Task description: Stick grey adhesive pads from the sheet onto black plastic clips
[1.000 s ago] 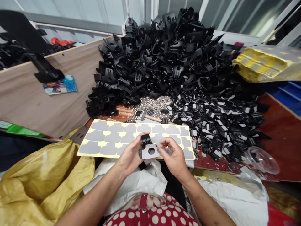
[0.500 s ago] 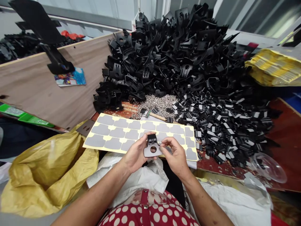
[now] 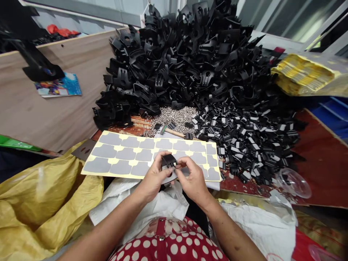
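Note:
A black plastic clip part with a hinge-like top and a grey face with a round hole is held up in front of me. My left hand is closed around its left side, thumb across the front. My right hand pinches at its right edge, and the fingertips cover that corner. Just behind both hands lies a yellow-backed sheet with rows of grey die-cut stickers.
A high heap of black plastic clip parts fills the back. Smaller black-and-grey pieces lie to the right, beside shiny small metal parts and a hammer. A wooden board stands left, and a clear plastic bowl sits right.
The clip part has been tilted, so its grey face shows less and its black top more. Both hands are closer together on it. The whole view has shifted.

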Motion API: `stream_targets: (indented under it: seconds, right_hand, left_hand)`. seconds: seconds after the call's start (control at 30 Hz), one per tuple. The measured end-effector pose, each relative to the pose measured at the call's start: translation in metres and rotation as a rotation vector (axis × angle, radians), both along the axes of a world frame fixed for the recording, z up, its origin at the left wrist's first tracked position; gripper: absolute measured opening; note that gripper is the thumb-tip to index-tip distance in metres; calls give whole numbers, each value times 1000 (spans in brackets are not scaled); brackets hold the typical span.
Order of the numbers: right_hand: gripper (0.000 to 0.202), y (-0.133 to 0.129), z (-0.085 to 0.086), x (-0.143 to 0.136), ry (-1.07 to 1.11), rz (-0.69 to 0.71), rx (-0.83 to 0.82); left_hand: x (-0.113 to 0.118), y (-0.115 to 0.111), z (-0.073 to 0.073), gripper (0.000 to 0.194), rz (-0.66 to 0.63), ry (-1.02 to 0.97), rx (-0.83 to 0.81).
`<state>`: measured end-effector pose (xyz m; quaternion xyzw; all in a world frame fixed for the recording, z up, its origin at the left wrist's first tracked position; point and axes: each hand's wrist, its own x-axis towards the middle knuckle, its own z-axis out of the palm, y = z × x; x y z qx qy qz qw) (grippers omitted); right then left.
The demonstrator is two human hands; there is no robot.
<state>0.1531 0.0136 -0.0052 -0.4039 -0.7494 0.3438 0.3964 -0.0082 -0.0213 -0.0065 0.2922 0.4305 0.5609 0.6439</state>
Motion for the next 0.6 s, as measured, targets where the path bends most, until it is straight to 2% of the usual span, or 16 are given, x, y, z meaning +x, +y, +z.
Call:
stream_targets:
  seconds: [0.13, 0.2, 0.27, 0.33, 0.4, 0.47, 0.5, 0.57, 0.6]
  right_hand:
    - [36, -10, -2, -5, -125, -10, 198]
    - [36, -15, -3, -5, -221, -46, 324]
    - [37, -19, -3, -2, -334, -123, 442]
    - [51, -19, -2, 3, -403, -170, 443]
    - [56, -11, 2, 11, -419, -83, 325]
    - [36, 6, 8, 20, -418, 63, 180]
    - [23, 19, 12, 26, -416, 104, 127]
    - [4, 51, 19, 38, -438, 69, 86]
    - [8, 70, 23, 45, -470, -1, 94]
  left_hand:
    - [8, -2, -9, 39, 206, 334, 164]
    - [6, -8, -12, 37, 238, 411, 193]
    - [-1, -17, -14, 36, 217, 440, 185]
    - [-14, -28, -18, 34, 145, 531, 209]
    - [-32, -41, -23, 39, 9, 773, 348]
    - [-51, -53, -30, 47, -205, 1022, 505]
    - [-60, -58, -34, 53, -273, 1127, 552]
    - [-75, -69, -43, 61, -317, 1309, 562]
    - [-81, -73, -48, 61, -318, 1363, 549]
